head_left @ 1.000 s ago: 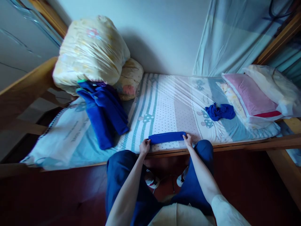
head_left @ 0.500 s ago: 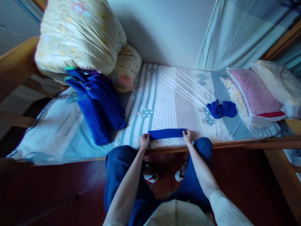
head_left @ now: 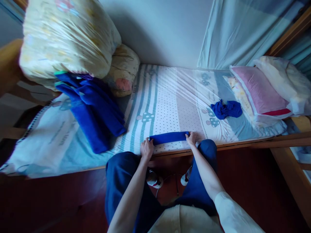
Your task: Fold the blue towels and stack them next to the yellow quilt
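A folded strip of blue cloth (head_left: 169,138) lies flat near the front edge of the bed, its long side roughly along that edge. At its left end, my left hand (head_left: 146,149) is closed with the fingertips on the corner. The other end is pinched between the thumb and fingers of my right hand (head_left: 191,139). Further left, several long pieces of blue cloth (head_left: 94,113) with some green edging lie in a loose pile. To the right rests a crumpled blue cloth (head_left: 225,109).
The bed's patterned sheet (head_left: 167,97) spreads before me. A big yellowish bundle (head_left: 70,38) and a smaller pillow (head_left: 123,71) stand at the left. A pink pillow in clear wrapping (head_left: 262,90) lies at the right. A wooden rail (head_left: 252,143) runs along the front; a pale curtain (head_left: 225,35) hangs behind.
The view has shifted slightly, so the bed's things sit a little further left. My left hand has turned somewhat at its end of the strip; both hands stay at the ends.
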A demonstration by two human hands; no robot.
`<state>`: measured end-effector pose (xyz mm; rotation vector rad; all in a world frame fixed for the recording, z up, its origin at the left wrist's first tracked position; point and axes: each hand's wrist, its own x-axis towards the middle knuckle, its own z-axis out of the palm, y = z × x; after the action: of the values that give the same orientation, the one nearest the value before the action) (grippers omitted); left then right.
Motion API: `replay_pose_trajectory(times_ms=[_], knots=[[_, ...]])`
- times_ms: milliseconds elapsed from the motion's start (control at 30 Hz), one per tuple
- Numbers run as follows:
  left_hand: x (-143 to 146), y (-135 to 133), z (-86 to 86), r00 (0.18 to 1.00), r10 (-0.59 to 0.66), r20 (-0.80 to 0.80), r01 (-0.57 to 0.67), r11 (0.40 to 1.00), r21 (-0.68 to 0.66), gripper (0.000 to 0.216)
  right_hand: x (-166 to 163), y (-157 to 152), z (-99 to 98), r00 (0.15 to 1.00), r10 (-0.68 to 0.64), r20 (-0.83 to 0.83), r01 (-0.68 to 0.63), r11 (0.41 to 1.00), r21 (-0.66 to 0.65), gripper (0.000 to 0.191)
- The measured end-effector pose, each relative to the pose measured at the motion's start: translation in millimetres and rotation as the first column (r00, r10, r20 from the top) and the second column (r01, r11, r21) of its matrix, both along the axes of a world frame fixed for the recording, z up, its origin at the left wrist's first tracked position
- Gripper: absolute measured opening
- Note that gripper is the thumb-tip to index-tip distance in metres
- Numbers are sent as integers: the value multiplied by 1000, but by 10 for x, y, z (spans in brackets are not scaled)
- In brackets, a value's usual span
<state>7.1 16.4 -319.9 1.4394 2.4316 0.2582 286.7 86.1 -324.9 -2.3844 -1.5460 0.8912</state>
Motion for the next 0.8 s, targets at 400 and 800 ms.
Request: replay_pose_trajectory(times_ms=[400, 800], knots=[[-119, 77, 27, 935, 193, 299, -169, 980, -104, 63, -58, -92, -17, 999, 12, 33, -13, 999, 29, 33], [-194, 122, 62, 721, 396, 569, -406, 906, -116, 43, -20, -108, -60, 999, 21, 41, -23, 999, 47, 31]])
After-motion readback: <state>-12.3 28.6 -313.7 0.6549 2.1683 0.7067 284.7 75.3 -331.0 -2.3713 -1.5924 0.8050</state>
